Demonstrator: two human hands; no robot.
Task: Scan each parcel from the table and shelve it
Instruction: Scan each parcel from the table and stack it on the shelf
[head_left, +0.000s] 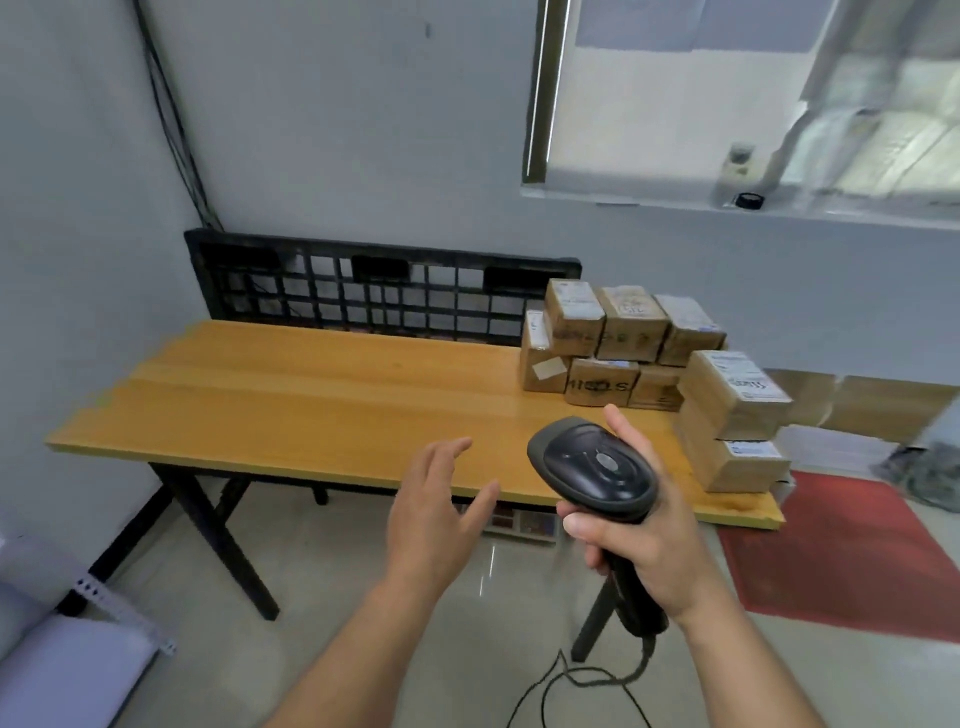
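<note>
Black plastic fills your right hand (639, 551): fingers and thumb wrap the handle of the scanner (592, 467), with one finger laid up along the side of its head. That grip steadies the scanner and points its nose away from you, toward the table (311, 395). Its cable (571, 680) loops on the floor in front of the table, loose enough, I judge, to let you reach.

Your left hand (436, 504) holds nothing. Its fingers are spread and relaxed above the table's near edge, free to take a parcel and turn its label to the scanner.

The brown parcels (608, 338) sit stacked two high at the table's far right. A second stack (732, 395) stands at the table's near right corner, white labels up, probably the handiest to begin with. None is in hand yet.

Behind the table a black grid panel (374, 291) leans on the wall.
</note>
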